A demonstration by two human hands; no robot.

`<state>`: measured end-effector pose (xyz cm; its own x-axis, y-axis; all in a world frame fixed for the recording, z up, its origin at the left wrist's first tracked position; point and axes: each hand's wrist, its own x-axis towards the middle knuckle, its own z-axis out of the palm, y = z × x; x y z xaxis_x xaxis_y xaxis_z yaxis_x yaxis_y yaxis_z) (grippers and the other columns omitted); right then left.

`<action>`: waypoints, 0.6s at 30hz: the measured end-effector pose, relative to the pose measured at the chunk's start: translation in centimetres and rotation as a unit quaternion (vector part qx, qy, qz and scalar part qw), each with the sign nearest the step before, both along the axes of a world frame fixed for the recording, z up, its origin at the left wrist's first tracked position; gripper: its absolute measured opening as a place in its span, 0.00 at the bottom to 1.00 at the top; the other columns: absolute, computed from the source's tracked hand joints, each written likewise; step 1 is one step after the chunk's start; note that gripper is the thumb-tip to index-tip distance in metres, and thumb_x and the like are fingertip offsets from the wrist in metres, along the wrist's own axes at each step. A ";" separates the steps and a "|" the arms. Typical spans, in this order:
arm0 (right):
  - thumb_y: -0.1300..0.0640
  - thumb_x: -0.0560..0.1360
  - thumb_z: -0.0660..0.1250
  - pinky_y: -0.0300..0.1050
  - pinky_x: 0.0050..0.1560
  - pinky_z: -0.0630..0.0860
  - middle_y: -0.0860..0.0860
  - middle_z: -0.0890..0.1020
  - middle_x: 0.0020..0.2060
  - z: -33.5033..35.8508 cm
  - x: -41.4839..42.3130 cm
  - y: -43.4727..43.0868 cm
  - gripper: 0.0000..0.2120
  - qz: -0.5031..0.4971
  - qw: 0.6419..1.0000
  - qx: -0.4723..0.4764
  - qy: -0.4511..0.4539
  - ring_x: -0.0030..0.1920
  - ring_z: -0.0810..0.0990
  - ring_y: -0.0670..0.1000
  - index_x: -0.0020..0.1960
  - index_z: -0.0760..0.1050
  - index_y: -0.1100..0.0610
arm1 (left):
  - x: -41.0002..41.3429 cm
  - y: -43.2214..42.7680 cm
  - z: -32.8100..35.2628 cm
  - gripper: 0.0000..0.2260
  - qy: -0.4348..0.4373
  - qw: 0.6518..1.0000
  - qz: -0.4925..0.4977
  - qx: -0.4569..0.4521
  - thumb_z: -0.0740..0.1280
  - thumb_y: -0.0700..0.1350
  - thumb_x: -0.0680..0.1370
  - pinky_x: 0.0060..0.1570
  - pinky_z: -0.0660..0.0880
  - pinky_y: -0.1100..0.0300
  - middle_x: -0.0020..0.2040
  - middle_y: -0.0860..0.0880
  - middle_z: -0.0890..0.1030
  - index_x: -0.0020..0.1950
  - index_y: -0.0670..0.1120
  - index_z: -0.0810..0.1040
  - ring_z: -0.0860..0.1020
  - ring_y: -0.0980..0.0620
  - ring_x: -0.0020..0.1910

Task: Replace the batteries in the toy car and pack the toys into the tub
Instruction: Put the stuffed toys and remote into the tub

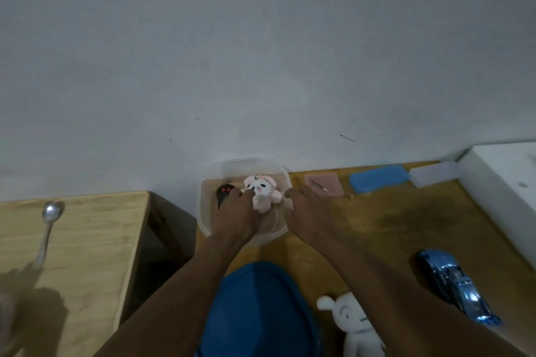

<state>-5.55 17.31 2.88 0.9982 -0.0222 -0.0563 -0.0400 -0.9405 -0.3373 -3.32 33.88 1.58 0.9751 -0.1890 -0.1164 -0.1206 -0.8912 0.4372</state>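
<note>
Packing underway | pink plush point(262, 193) grasped by left hand point(236, 219) fingers inside tub point(203, 211); right hand point(309, 216) clenched on rim at 3 o'clock | toy car point(455, 287), white plush point(358, 327) left on table at 4 o'clock | battery state untellable

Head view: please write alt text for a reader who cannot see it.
Left hand places a pink plush into a clear tub on a wooden table; right hand steadies the rim. Blue toy car waits outside.

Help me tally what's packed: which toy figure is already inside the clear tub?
The pink-and-white plush, held by the left hand inside the clear tub. The plain white bear figure lies outside on the table, near the blue toy car.
</note>
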 end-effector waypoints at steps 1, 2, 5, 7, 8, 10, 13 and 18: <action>0.52 0.76 0.62 0.48 0.53 0.75 0.53 0.76 0.60 0.1 -0.5 -0.4 0.15 -0.007 1.000 -0.012 -0.006 0.57 0.76 0.55 0.62 0.74 0.52 | -0.7 -0.5 0.5 0.18 0.000 1.000 0.000 -0.003 0.63 0.49 0.77 0.57 0.75 0.49 0.62 0.44 0.77 0.66 0.47 0.75 0.75 0.43 0.60; 0.53 0.76 0.62 0.49 0.55 0.75 0.53 0.76 0.61 0.2 -1.7 -1.1 0.15 -0.016 1.000 -0.018 -0.007 0.58 0.76 0.55 0.62 0.73 0.52 | -1.9 -1.3 0.8 0.18 -0.002 1.000 -0.003 -0.006 0.64 0.48 0.77 0.56 0.75 0.49 0.63 0.44 0.76 0.67 0.47 0.74 0.75 0.42 0.60; 0.53 0.78 0.62 0.51 0.58 0.74 0.55 0.75 0.61 -0.1 -5.7 -3.8 0.15 -0.025 0.999 -0.013 0.019 0.59 0.75 0.56 0.63 0.72 0.54 | -5.7 -3.9 1.1 0.20 0.001 1.000 -0.027 -0.005 0.65 0.47 0.78 0.56 0.74 0.50 0.64 0.41 0.75 0.69 0.45 0.73 0.75 0.40 0.61; 0.53 0.78 0.62 0.50 0.56 0.73 0.55 0.74 0.59 -0.4 -8.1 -5.9 0.14 -0.029 0.999 -0.027 0.032 0.57 0.75 0.56 0.62 0.72 0.55 | -8.0 -5.9 1.0 0.20 0.009 0.999 -0.047 -0.003 0.65 0.47 0.78 0.55 0.74 0.50 0.65 0.42 0.74 0.69 0.45 0.73 0.75 0.41 0.62; 0.53 0.78 0.62 0.50 0.55 0.73 0.55 0.75 0.59 -0.5 -9.3 -6.9 0.14 -0.031 0.998 -0.036 0.039 0.57 0.75 0.56 0.62 0.72 0.55 | -9.0 -6.8 1.0 0.19 0.016 0.998 -0.057 0.002 0.65 0.47 0.78 0.55 0.74 0.49 0.65 0.42 0.74 0.69 0.45 0.72 0.75 0.41 0.62; 0.53 0.78 0.62 0.49 0.55 0.74 0.55 0.75 0.58 -0.5 -11.4 -8.8 0.14 -0.024 0.997 -0.049 0.050 0.56 0.75 0.55 0.62 0.72 0.54 | -10.8 -8.8 0.7 0.19 0.023 0.997 -0.070 0.019 0.65 0.47 0.79 0.55 0.74 0.50 0.64 0.43 0.73 0.69 0.46 0.72 0.75 0.42 0.61; 0.53 0.78 0.61 0.48 0.54 0.72 0.55 0.75 0.58 -0.6 -14.7 -11.5 0.15 -0.014 0.996 -0.048 0.075 0.57 0.75 0.56 0.63 0.71 0.54 | -13.8 -11.7 0.0 0.18 0.039 0.995 -0.087 0.036 0.64 0.47 0.80 0.58 0.76 0.48 0.65 0.43 0.72 0.70 0.45 0.70 0.74 0.42 0.62; 0.54 0.77 0.61 0.52 0.57 0.74 0.57 0.73 0.59 -1.4 -19.9 -16.0 0.15 -0.019 0.995 -0.035 0.096 0.58 0.73 0.57 0.63 0.71 0.55 | -19.3 -16.5 -0.6 0.17 0.056 0.994 -0.077 0.045 0.62 0.46 0.80 0.56 0.75 0.49 0.64 0.42 0.71 0.69 0.44 0.70 0.72 0.41 0.63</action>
<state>-25.43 1.33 1.46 0.9675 -0.0710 -0.2426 -0.1341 -0.9578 -0.2542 -22.63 17.39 0.95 0.9152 -0.3197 -0.2453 -0.2147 -0.9021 0.3744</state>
